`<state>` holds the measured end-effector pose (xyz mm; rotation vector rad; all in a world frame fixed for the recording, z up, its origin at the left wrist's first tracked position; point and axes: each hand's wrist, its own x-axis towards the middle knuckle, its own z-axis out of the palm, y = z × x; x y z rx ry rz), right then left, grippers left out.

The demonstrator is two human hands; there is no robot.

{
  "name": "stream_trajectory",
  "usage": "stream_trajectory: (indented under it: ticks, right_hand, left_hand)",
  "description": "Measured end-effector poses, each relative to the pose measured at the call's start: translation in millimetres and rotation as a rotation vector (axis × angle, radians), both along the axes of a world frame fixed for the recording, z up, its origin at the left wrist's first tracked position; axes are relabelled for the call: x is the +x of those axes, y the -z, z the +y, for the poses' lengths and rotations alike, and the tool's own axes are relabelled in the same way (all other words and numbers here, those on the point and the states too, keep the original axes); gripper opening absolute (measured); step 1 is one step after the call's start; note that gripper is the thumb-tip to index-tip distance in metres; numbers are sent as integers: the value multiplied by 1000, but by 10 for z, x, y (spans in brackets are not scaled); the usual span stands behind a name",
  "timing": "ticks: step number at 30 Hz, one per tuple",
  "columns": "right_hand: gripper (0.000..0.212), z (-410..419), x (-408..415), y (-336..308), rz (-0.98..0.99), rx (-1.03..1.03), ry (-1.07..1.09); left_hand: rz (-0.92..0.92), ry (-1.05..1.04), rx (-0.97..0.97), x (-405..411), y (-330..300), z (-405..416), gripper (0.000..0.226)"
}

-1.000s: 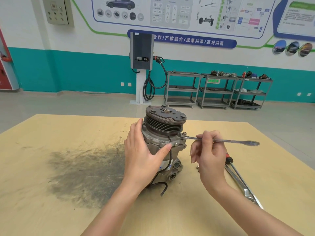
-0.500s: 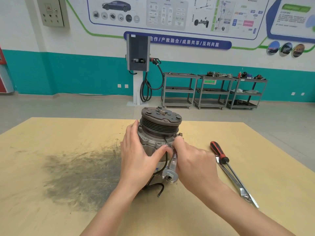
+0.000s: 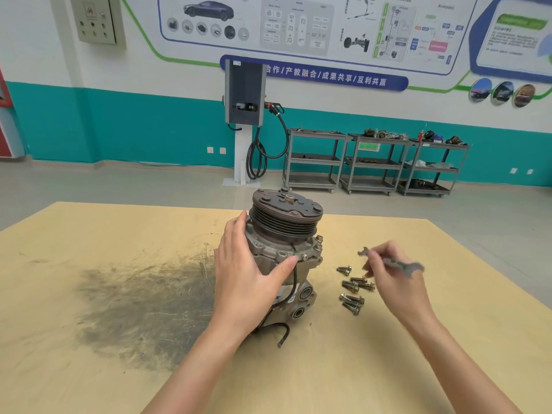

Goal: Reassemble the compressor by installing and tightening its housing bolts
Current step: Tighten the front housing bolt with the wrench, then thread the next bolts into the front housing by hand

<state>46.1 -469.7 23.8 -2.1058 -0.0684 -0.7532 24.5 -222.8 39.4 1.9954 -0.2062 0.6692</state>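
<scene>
your left hand (image 3: pixel 249 276) is wrapped around the near left side of the compressor (image 3: pixel 285 252), fingers curving up behind the housing and the thumb laid across the front, its tip just under the flange. your right hand (image 3: pixel 394 279) is off to the right of the compressor, clear of it, pinching a small wrench (image 3: pixel 389 261) between thumb and fingers. that wrench is blurred, but you can make out its open end pointing left and slightly up, with the other end sticking out past your hand to the right. it is not touching any bolt.

from the head camera, the compressor stands upright on the wooden table (image 3: pixel 89 234), pulley (image 3: pixel 286 216) on top, ports facing the near right at its base. a black wire (image 3: pixel 283 330) runs down its front and curls onto the table. a few bolts sit in the flange on its right side; whether they are tight you cannot tell.

loose bolts (image 3: pixel 354 289) lie on the table just right of the compressor, between it and your right hand, in a small scatter of several. a wide dark smudge (image 3: pixel 143 309) marks the table left of the compressor.

beyond the table, a charging post (image 3: pixel 245 115) with a hanging cable stands against the teal and white wall, and grey shelf carts (image 3: pixel 376 162) stand in a row to its right.
</scene>
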Motion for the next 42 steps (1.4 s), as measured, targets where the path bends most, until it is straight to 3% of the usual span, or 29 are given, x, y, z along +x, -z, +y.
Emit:
stream_trajectory:
  ticks: [4, 9, 12, 17, 25, 35, 39, 42]
  right_hand:
    - [25, -173, 31, 266, 119, -213, -27]
    - [37, -349, -4, 242, 261, -753, 78]
    - [28, -405, -17, 165, 381, -797, 113]
    - [29, -487, -5, 158, 631, -919, -90]
    - [31, -463, 1, 163, 715, -927, -127]
    - [31, -378, 12, 169, 738, -947, 43]
    - [26, -297, -21, 119, 622, -949, 181]
    - [18, -145, -78, 135, 330, -812, 161]
  left_hand:
    - [-9, 8, -10, 8, 6, 2, 96]
    - [1, 15, -17, 5, 2, 4, 96]
    - [5, 17, -12, 4, -2, 2, 98]
    - [13, 16, -28, 3, -1, 8, 97]
    - [96, 132, -78, 4, 19, 171, 107]
    - [318, 226, -67, 22, 384, 672, 120]
    - [371, 307, -161, 46, 485, 667, 113]
    - [358, 383, -286, 47, 531, 586, 116]
